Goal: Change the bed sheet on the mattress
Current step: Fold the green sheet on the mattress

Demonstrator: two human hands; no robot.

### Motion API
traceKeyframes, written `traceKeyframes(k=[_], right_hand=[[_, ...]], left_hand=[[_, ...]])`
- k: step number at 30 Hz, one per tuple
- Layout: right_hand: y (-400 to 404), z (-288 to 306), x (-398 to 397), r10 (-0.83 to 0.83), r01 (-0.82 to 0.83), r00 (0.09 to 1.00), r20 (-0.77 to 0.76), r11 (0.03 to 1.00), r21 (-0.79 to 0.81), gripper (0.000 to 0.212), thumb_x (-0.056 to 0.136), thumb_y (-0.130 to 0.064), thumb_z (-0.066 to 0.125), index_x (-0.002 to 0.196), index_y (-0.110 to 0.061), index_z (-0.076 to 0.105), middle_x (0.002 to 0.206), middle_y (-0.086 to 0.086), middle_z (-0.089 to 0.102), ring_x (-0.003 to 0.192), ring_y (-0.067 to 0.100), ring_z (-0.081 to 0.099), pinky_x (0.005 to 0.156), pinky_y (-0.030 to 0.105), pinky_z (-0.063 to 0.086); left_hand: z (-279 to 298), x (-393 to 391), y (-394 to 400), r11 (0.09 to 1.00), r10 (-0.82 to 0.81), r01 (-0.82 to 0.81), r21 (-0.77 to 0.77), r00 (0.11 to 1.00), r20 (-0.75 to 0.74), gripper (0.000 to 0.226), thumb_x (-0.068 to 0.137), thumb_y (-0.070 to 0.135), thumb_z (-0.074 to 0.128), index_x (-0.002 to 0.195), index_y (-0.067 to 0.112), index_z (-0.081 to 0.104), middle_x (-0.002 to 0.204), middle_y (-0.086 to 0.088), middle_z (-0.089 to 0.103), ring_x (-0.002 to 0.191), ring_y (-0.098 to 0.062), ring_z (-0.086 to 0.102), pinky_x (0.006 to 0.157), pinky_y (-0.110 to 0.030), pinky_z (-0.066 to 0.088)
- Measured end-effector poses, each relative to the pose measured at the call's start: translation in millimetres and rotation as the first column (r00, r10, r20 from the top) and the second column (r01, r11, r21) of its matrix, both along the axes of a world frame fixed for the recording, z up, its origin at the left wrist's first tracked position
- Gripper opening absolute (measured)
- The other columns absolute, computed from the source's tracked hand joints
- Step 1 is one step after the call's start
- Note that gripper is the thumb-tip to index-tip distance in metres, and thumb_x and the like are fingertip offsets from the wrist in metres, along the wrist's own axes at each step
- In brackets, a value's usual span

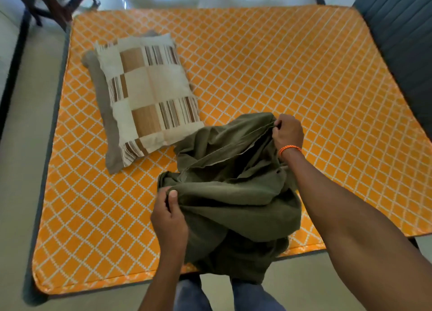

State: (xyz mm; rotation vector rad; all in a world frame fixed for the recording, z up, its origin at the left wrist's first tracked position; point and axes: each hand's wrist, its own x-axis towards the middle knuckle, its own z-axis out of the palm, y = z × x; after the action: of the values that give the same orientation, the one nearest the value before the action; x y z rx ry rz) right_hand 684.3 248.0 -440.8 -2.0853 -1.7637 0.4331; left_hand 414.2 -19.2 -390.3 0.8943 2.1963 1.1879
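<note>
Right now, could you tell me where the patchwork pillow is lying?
In the head view the patchwork pillow lies on the left part of the orange mattress, stacked on a grey pillow, just beyond the green sheet.

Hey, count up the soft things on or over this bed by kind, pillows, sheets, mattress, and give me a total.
Pillows: 2, a beige-and-brown patchwork striped pillow stacked on a plain grey-brown pillow
Sheets: 1, a bunched olive-green fabric sheet, gripped by the left hand and the right hand
Mattresses: 1, an orange mattress with white diamond lattice
Total: 4
</note>
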Motion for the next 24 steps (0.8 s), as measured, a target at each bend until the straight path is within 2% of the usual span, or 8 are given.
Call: traceKeyframes(k=[2,4,7,11,15,18,20,24], right_hand=[[2.0,28.1,24.8,-0.084,0.084,0.996,0.010,0.996,0.008,0.015,0.078,-0.004,0.061,0.072,-0.018,0.061,0.083,0.009,0.066,0.082,0.034,0.064,0.065,0.042,0.054],[3.2,53.7,48.8,-0.161,0.161,0.987,0.014,0.987,0.008,0.016,0.080,-0.004,0.062,0.071,-0.017,0.062,0.082,0.010,0.067,0.081,0.035,0.064,0.066,0.041,0.054],[-2.3,95.7,85.3,-0.296,0.295,0.954,0.046,0.955,0.014,0.015,0.081,-0.005,0.063,0.072,-0.017,0.063,0.086,0.014,0.070,0.084,0.040,0.065,0.069,0.042,0.054],[-8.8,138.4,130.8,-0.437,0.437,0.899,-0.013,0.898,0.045,0.012,0.078,-0.007,0.065,0.072,-0.017,0.062,0.082,0.014,0.068,0.082,0.041,0.065,0.066,0.041,0.055],[-18.0,181.6,151.2,-0.473,0.476,0.879,-0.052,0.871,0.122,0.015,0.081,-0.003,0.066,0.089,-0.015,0.061,0.088,0.007,0.061,0.087,0.030,0.053,0.066,0.036,0.039],[-22.2,211.9,160.9,-0.518,0.518,0.854,-0.046,0.839,0.164,0.016,0.086,-0.007,0.070,0.100,-0.012,0.070,0.099,0.014,0.069,0.094,0.035,0.063,0.069,0.038,0.049],[-21.7,227.9,169.1,-0.502,0.487,0.864,0.040,0.854,0.185,0.014,0.090,-0.010,0.065,0.098,-0.003,0.075,0.098,0.022,0.071,0.095,0.041,0.066,0.073,0.043,0.055],[-25.7,262.0,177.4,-0.396,0.353,0.878,0.269,0.915,0.195,0.025,0.099,-0.010,0.049,0.099,0.004,0.070,0.100,0.028,0.067,0.094,0.049,0.065,0.075,0.048,0.054]], left_hand=[[16.3,-12.3,12.3,0.999,0.022,-0.020,0.042,0.999,-0.030,0.018,0.112,0.018,0.047,0.103,0.013,0.062,0.082,0.008,0.058,0.074,0.004,0.053,0.064,-0.015,0.037],[29.8,-25.7,25.3,0.996,0.056,-0.052,0.078,0.997,-0.051,0.021,0.113,0.017,0.046,0.104,0.007,0.062,0.081,0.001,0.057,0.069,-0.002,0.048,0.062,-0.022,0.036],[52.1,-45.7,49.0,0.987,0.125,-0.115,0.108,0.989,-0.082,0.029,0.113,0.024,0.045,0.106,0.003,0.063,0.089,-0.008,0.059,0.078,-0.018,0.048,0.067,-0.036,0.031],[87.6,-65.5,89.2,0.980,0.120,-0.096,0.173,0.983,-0.138,0.028,0.113,0.023,0.045,0.108,0.002,0.063,0.091,-0.008,0.058,0.082,-0.022,0.049,0.067,-0.035,0.029],[125.6,-68.3,130.0,0.966,0.057,-0.008,0.260,0.982,-0.182,0.024,0.111,0.024,0.048,0.115,0.009,0.065,0.098,-0.003,0.061,0.090,-0.020,0.054,0.072,-0.032,0.034],[147.4,-66.1,152.6,0.941,0.022,0.047,0.335,0.980,-0.199,0.024,0.111,0.025,0.048,0.114,0.010,0.067,0.103,-0.008,0.066,0.093,-0.024,0.058,0.075,-0.033,0.037],[157.6,-66.9,165.0,0.933,0.015,0.072,0.352,0.971,-0.238,0.026,0.111,0.027,0.047,0.115,0.010,0.067,0.107,-0.016,0.068,0.095,-0.032,0.060,0.076,-0.037,0.039],[177.9,-67.8,183.6,0.905,0.006,0.121,0.408,0.955,-0.296,0.025,0.109,0.025,0.048,0.113,0.009,0.068,0.106,-0.021,0.070,0.095,-0.039,0.063,0.080,-0.047,0.046]])
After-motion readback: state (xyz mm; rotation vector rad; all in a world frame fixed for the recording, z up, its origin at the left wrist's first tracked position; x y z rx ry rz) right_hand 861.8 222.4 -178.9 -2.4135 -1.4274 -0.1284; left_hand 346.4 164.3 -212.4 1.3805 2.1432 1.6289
